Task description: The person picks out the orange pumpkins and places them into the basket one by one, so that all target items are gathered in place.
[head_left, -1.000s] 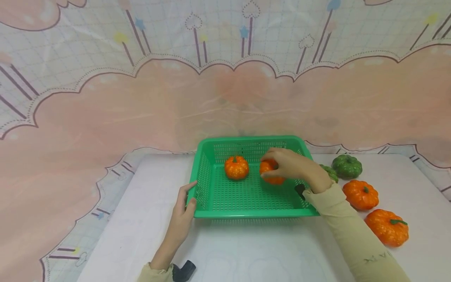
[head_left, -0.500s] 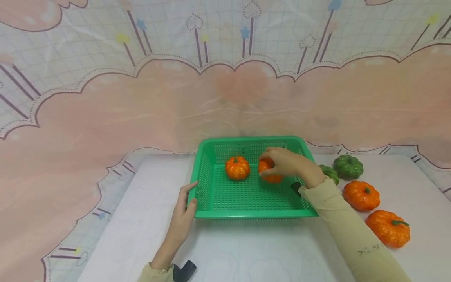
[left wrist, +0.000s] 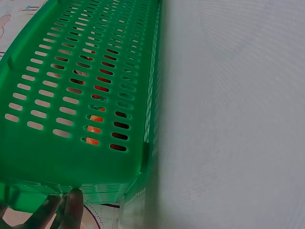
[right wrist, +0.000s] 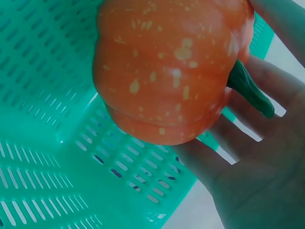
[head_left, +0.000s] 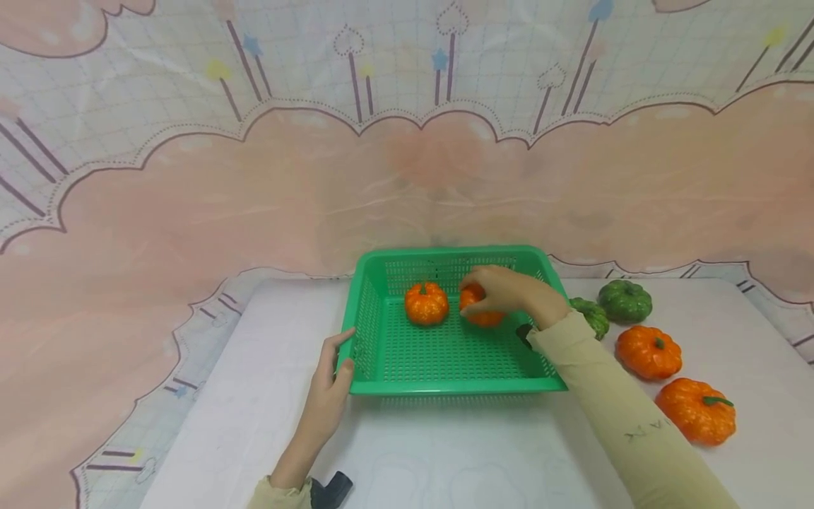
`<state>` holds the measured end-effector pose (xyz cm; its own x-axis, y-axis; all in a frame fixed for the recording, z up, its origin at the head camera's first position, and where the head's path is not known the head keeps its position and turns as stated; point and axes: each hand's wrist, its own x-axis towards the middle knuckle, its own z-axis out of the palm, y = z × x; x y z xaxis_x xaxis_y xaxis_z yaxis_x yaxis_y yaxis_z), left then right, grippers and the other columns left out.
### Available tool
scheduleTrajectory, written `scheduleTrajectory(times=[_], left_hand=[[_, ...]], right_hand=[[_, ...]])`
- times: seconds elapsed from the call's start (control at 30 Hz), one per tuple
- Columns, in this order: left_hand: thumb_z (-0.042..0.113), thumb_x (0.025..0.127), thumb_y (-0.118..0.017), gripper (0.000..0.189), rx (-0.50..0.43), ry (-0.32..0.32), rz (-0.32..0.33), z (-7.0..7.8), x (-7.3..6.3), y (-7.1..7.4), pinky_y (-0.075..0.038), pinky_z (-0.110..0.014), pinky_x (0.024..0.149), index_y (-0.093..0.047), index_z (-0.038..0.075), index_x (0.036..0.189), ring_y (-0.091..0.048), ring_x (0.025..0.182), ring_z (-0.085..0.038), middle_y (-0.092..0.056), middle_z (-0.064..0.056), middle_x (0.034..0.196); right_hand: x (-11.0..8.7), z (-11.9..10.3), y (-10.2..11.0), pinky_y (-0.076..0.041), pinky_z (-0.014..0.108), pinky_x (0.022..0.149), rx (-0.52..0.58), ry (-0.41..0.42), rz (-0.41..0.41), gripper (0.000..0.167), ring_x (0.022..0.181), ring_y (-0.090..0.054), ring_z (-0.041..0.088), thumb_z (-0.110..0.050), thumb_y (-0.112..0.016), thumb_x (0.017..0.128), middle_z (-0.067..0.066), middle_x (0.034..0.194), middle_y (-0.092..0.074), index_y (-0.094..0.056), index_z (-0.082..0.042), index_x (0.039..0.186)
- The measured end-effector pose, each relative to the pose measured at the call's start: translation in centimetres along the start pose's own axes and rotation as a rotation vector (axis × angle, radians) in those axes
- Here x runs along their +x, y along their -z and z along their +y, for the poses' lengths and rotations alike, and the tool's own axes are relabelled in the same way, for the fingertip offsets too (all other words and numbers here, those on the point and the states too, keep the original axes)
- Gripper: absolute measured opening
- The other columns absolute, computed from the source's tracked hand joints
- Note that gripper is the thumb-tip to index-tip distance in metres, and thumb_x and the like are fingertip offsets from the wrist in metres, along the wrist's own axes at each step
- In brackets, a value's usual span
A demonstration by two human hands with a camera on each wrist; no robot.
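A green plastic basket (head_left: 458, 386) with slotted walls stands on the white table. My left hand (head_left: 327, 396) holds the basket's left rim near the front corner, thumb over the rim; its fingertips (left wrist: 74, 205) show against the end wall in the left wrist view. Inside the basket, my right hand (head_left: 502, 291) grips an orange pumpkin (right wrist: 162, 71) with yellow flecks and a green stem. The thumb lies on one side of it and the fingers on the other. To its left, a second orange pumpkin (head_left: 427, 304) sits upright on the basket floor.
Right of the basket, two green pumpkins (head_left: 625, 301) and two orange pumpkins (head_left: 696, 411) rest on the table (head_left: 458, 452). My right forearm passes over the basket's right rim. A printed curtain (head_left: 254, 198) hangs behind the table.
My right hand has moved slightly left with the pumpkin, bringing it closer to the other one in the basket. The left hand and the basket have stayed in place.
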<state>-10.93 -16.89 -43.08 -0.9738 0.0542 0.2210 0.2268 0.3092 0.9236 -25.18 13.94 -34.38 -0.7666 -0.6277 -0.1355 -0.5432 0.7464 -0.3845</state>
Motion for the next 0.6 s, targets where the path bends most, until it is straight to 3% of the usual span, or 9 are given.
scheduleTrajectory(times=[0.6], left_hand=[[0.01, 0.106, -0.035, 0.045, 0.009, 0.009, 0.002, 0.1, -0.1, 0.0, -0.025, -0.06, 0.117, -0.032, 0.013, 0.151, -0.018, 0.15, -0.04, -0.021, -0.018, 0.162]], right_hand=[[1.9, 0.8, -1.0, -0.046, 0.048, 0.105, -0.008, 0.013, -0.033, 0.05, 0.119, -0.056, 0.032, -0.029, -0.071, 0.092, 0.017, 0.131, -0.058, -0.06, 0.0, 0.132]])
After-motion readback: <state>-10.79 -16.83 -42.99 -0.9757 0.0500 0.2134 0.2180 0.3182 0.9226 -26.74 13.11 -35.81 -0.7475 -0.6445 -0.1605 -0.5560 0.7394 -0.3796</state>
